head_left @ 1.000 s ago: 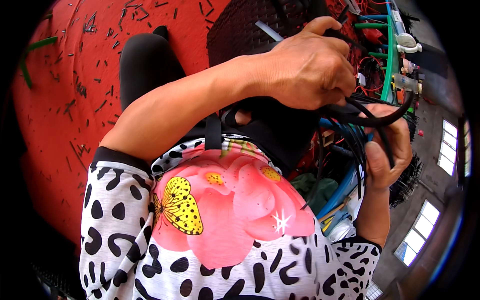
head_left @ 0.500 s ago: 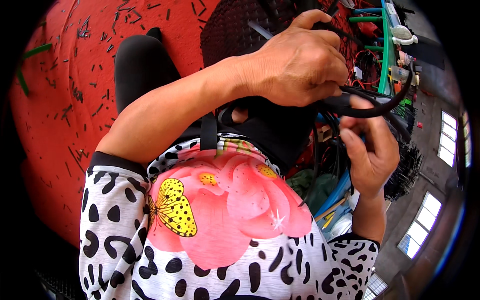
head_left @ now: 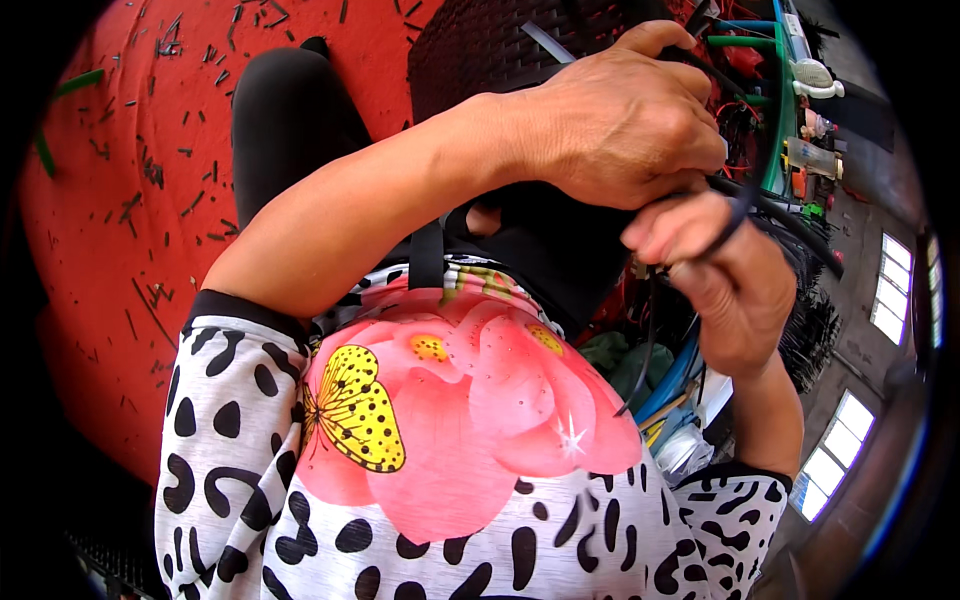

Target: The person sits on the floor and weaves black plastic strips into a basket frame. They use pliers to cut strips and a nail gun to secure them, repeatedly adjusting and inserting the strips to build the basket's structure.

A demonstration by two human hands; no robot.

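Observation:
My left hand reaches across from the left, back of the hand up, its fingers curled round a black flexible strip. Just below it on the right, my right hand has its fingers and thumb closed on the same strip, close against the left hand. The strip bows upward from the right hand. A second black strand sticks out to the right behind the right hand. Motion smears the right fingertips a little, and my left palm side is hidden.
Short black offcuts litter the red floor covering on the left. A black woven surface with a pale flat strip lies beyond my left arm. At right are a green frame, a small white fan and black bundles.
My right hand has moved up and inward, against the left hand. The black strip, which curved out to the right, now bends upward. The view has shifted slightly.

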